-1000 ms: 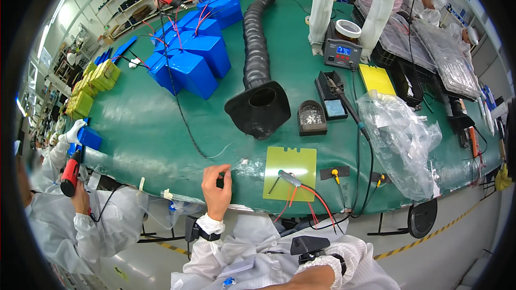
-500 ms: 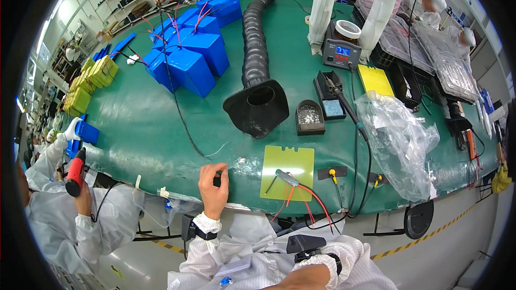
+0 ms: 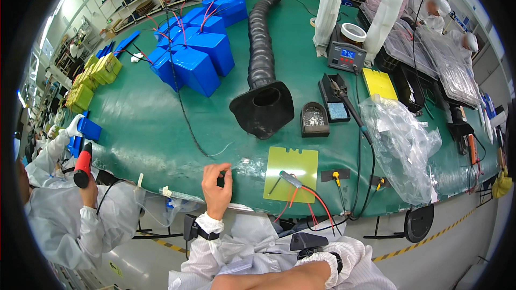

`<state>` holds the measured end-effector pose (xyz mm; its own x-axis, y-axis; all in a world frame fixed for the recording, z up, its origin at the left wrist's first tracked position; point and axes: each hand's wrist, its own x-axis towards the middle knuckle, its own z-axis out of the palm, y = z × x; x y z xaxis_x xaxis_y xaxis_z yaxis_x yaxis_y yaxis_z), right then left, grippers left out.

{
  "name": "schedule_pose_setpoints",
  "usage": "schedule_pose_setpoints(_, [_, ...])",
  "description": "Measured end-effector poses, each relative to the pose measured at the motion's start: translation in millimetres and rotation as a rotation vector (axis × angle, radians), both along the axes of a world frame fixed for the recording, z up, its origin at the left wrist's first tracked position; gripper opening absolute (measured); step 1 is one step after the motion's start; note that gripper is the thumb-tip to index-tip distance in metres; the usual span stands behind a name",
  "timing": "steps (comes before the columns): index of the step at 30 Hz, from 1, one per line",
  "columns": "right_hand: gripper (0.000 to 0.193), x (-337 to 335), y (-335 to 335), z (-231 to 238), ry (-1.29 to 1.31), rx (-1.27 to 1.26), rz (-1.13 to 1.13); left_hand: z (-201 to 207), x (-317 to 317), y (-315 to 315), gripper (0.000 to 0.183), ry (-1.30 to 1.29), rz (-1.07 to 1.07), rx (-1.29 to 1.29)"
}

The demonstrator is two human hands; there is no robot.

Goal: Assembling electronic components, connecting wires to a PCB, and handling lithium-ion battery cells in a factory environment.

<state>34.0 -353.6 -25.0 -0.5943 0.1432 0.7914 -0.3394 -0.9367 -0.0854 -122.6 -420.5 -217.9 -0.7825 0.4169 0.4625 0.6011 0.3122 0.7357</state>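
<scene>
My left hand (image 3: 216, 190) is at the table's near edge, thumb and fingertips curled together in a ring; anything between them is too small to make out. My right hand (image 3: 271, 280) shows only in part, large at the lower edge and pointing left, its fingers cut off. Right of my left hand lies a translucent yellow-green board (image 3: 293, 164). On it rests a small grey part (image 3: 291, 178) with red and black wires (image 3: 321, 201) trailing over the table edge. Two yellow snap connectors with leads (image 3: 336, 175) sit on dark patches beside the board.
A black flexible duct (image 3: 260, 48) ends in a hood. Nearby stand a soldering iron (image 3: 349, 108) in its holder, its station (image 3: 346, 56) and a tip cleaner (image 3: 314, 120). Clear plastic bags (image 3: 400, 145) lie right, blue packs (image 3: 196, 70) left. Co-workers hold red heat guns (image 3: 83, 166).
The whole view has shifted slightly. My right hand reaches farther left along the lower edge. My left hand keeps its curled pose, and the wired grey part stays on the board.
</scene>
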Motion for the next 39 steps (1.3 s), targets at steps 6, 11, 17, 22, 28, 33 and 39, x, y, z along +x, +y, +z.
schedule_pose_setpoints(6, [0.019, 2, 30, -3, -0.329, 0.201, -0.010, -5, -1, 1, 0.017, -0.014, 0.006, 0.010])
schedule_pose_setpoints(11, [0.019, -21, 35, -36, -0.867, 0.332, 0.005, 0, 7, -2, 0.024, 0.021, 0.040, -0.004])
schedule_pose_setpoints(17, [0.016, -23, 30, -45, -0.862, 0.305, -0.002, 3, 8, 5, 0.029, 0.026, 0.061, 0.078])
schedule_pose_setpoints(22, [0.015, -22, 25, -31, -0.840, 0.312, -0.042, -9, 4, 4, 0.023, 0.007, 0.096, 0.096])
schedule_pose_setpoints(28, [0.012, -6, 36, 14, -0.025, 0.910, -0.940, 1, 0, 3, 0.016, -0.001, -0.004, 0.016])
schedule_pose_setpoints(33, [0.012, -5, 36, 25, 0.214, 0.851, -1.154, -2, -2, -3, 0.017, -0.019, 0.017, 0.025])
schedule_pose_setpoints(39, [0.019, -10, 20, 18, 0.159, 0.631, -1.307, 2, -3, 3, 0.015, -0.027, -0.006, 0.034])
